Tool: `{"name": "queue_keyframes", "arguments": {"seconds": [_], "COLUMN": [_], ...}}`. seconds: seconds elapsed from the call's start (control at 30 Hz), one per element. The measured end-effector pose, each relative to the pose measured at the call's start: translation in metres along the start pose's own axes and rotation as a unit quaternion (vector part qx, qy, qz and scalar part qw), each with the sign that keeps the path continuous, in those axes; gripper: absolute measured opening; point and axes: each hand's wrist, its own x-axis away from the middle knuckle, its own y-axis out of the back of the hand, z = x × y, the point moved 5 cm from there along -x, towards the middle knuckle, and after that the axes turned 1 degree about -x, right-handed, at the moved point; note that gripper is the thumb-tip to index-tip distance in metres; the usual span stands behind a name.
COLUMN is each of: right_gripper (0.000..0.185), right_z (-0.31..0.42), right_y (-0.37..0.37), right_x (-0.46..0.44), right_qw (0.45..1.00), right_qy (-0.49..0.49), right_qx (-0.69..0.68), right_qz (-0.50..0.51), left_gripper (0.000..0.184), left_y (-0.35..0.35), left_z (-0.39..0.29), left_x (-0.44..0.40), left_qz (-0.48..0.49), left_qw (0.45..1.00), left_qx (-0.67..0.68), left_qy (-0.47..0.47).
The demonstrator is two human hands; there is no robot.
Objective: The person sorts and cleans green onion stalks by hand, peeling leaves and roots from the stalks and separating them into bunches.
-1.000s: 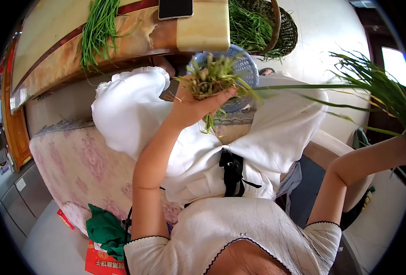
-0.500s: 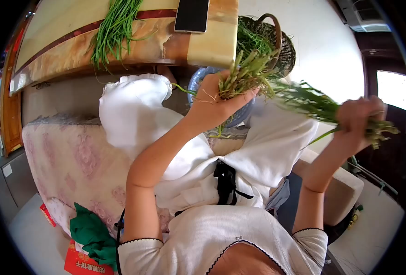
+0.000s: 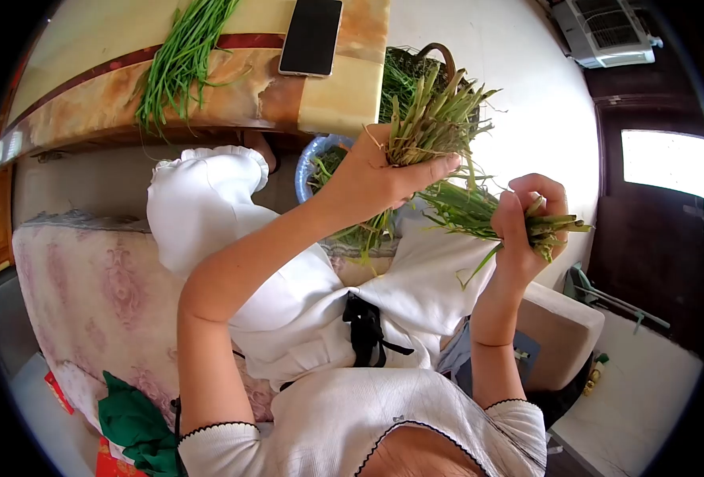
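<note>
My left hand (image 3: 376, 176) is closed around a thick bunch of green stalks (image 3: 435, 119), their pale cut ends pointing up and away from the palm. To its right, my right hand (image 3: 523, 222) grips a smaller bunch of long green leaves (image 3: 463, 208), stalk ends toward the right and leaf tips reaching to just below the left-hand bunch. A blue basin (image 3: 306, 168) with green leaves in it stands below and behind my left forearm, partly hidden.
A marble-patterned table (image 3: 264, 99) holds a bundle of green leaves (image 3: 179, 67) and a phone (image 3: 311, 38). Past its corner stands a wicker basket (image 3: 439, 56) of greens. A green cloth (image 3: 133, 425) lies at the lower left, beside the patterned sofa cover (image 3: 121, 286).
My right hand has come inward from the far right with its bunch, close to my left hand. My left hand has shifted slightly up and right, still holding its stalks. The view has turned somewhat.
</note>
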Motion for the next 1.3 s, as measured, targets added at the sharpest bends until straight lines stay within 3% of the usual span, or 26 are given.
{"name": "queue_keyframes", "arguments": {"seconds": [0.13, 0.23, 0.33, 0.43, 0.67, 0.7, 0.8, 0.83, 0.87, 0.93, 1.03, 1.07, 1.13, 1.2, 1.3], "right_gripper": [0.013, 0.016, 0.019, 0.021, 0.020, 0.021, 0.021, 0.020, 0.018, 0.016, 0.017, 0.015, 0.014, 0.010, 0.010], "right_z": [0.001, 0.004, 0.008, 0.013, 0.026, 0.028, 0.032, 0.031, 0.030, 0.031, 0.034, 0.035, 0.038, 0.034, 0.029], "right_y": [-0.002, -0.010, -0.015, -0.014, -0.009, -0.009, -0.009, -0.010, -0.013, -0.015, -0.021, -0.021, -0.021, -0.020, -0.019], "right_x": [0.006, 0.008, 0.009, 0.006, -0.003, -0.004, -0.007, -0.009, -0.009, -0.008, -0.011, -0.011, -0.012, -0.013, -0.014], "right_qw": [1.000, 1.000, 0.999, 1.000, 0.999, 0.999, 0.999, 0.999, 0.996, 0.996, 0.995, 0.995, 0.996, 0.989, 0.989], "right_qy": [-0.022, -0.020, -0.013, 0.000, 0.008, 0.003, -0.025, -0.046, -0.067, -0.056, -0.001, -0.013, -0.026, -0.129, -0.132], "right_qx": [0.018, 0.020, 0.036, 0.025, 0.029, 0.037, 0.031, -0.002, -0.037, -0.058, -0.059, -0.058, -0.057, -0.034, -0.018], "right_qz": [0.003, 0.003, 0.012, -0.011, -0.033, -0.018, -0.025, 0.014, 0.054, 0.038, 0.083, 0.077, 0.070, 0.061, 0.062], "left_gripper": [0.015, 0.017, 0.017, 0.019, 0.022, 0.021, 0.021, 0.022, 0.022, 0.022, 0.023, 0.024, 0.028, 0.030, 0.028], "left_y": [-0.005, -0.007, -0.006, -0.006, -0.009, -0.008, -0.010, -0.011, -0.010, -0.011, -0.010, -0.010, -0.011, -0.011, -0.007], "left_z": [-0.003, -0.011, -0.007, -0.003, -0.001, -0.003, -0.007, -0.006, -0.004, 0.000, -0.007, -0.010, -0.011, -0.011, -0.008], "left_x": [0.004, 0.006, 0.009, 0.010, 0.015, 0.015, 0.014, 0.013, 0.013, 0.012, 0.012, 0.014, 0.014, 0.017, 0.016], "left_qz": [0.011, 0.039, 0.041, 0.050, 0.080, 0.080, 0.099, 0.095, 0.098, 0.135, 0.148, 0.169, 0.189, 0.182, 0.182], "left_qw": [1.000, 0.995, 0.998, 0.987, 0.988, 0.977, 0.951, 0.946, 0.946, 0.948, 0.922, 0.913, 0.911, 0.900, 0.906], "left_qx": [0.028, 0.061, 0.011, 0.011, 0.026, -0.062, -0.172, -0.202, -0.203, -0.186, -0.188, -0.163, -0.204, -0.220, -0.228], "left_qy": [-0.006, -0.062, -0.055, -0.149, -0.133, -0.187, -0.239, -0.236, -0.234, -0.218, -0.304, -0.333, -0.306, -0.329, -0.308]}}
